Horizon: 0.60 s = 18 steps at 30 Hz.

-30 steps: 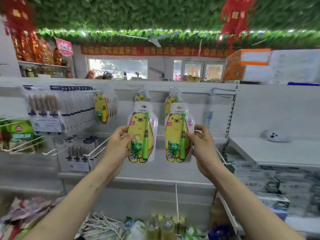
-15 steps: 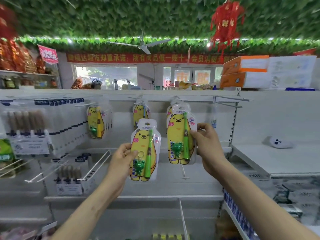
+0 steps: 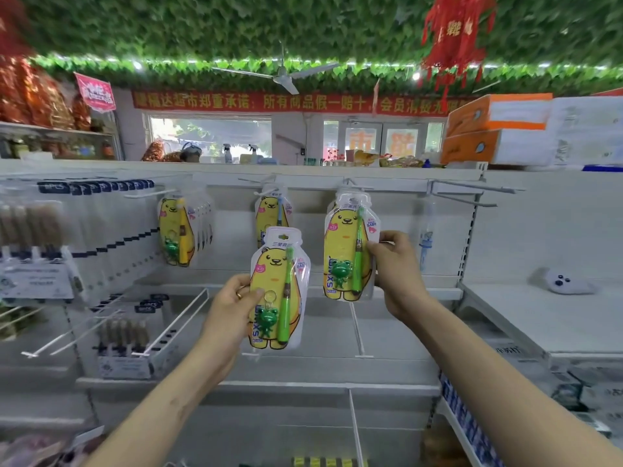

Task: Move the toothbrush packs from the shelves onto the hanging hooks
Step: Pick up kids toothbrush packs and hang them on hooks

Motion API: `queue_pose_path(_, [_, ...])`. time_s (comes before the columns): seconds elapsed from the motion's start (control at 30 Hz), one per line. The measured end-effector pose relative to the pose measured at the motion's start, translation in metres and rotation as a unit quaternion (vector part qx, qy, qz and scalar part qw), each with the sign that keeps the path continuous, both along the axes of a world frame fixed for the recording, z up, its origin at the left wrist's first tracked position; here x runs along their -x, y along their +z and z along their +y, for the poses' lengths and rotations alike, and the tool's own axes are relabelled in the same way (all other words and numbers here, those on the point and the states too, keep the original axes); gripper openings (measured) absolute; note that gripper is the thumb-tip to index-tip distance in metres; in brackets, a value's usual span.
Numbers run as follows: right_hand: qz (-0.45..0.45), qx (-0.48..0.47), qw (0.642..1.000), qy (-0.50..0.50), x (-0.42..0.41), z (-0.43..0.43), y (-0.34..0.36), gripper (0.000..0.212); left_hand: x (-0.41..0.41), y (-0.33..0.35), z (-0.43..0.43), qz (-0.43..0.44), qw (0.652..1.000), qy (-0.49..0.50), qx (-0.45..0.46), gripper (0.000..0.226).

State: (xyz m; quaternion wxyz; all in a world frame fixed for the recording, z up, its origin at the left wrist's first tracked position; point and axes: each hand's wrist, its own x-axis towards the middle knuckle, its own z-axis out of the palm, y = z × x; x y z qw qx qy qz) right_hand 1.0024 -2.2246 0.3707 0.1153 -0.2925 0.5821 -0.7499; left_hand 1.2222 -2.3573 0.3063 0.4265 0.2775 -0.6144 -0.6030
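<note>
Two yellow bear toothbrush packs with green brushes and frog charms are held up before the hook wall. My left hand (image 3: 236,306) grips one pack (image 3: 278,288) by its left edge, lower and in the middle. My right hand (image 3: 399,264) pinches the right edge of the other pack (image 3: 349,246), whose top sits at a hook (image 3: 350,183) under the top rail. More of the same packs hang behind on the middle hook (image 3: 269,210) and on a left hook (image 3: 178,230).
Two bare hooks (image 3: 472,195) stick out at the upper right. White wire prongs (image 3: 111,328) jut from the lower left, beside hanging dark-topped packs (image 3: 84,230). A white shelf (image 3: 546,318) with a small plush toy (image 3: 566,284) lies to the right. Boxes (image 3: 495,129) sit on top.
My right hand has raised its pack up to the top-rail hook. My left hand has dropped a little with its pack. The view has tilted upward.
</note>
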Motion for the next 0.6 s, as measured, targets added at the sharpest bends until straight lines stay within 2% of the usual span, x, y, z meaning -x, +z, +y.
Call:
queue_pose_path(0.33, [0.013,-0.070,0.997,-0.044,0.074,-0.072,-0.008,0.026,-0.003,-0.008,-0.018,-0.007,0.999,0.030,-0.008,0.016])
queue_pose_path(0.6, [0.035,-0.092,0.995,-0.027,0.099,-0.083,-0.014,0.021,-0.003,-0.010,-0.013,-0.002,0.999,0.031,-0.014,0.017])
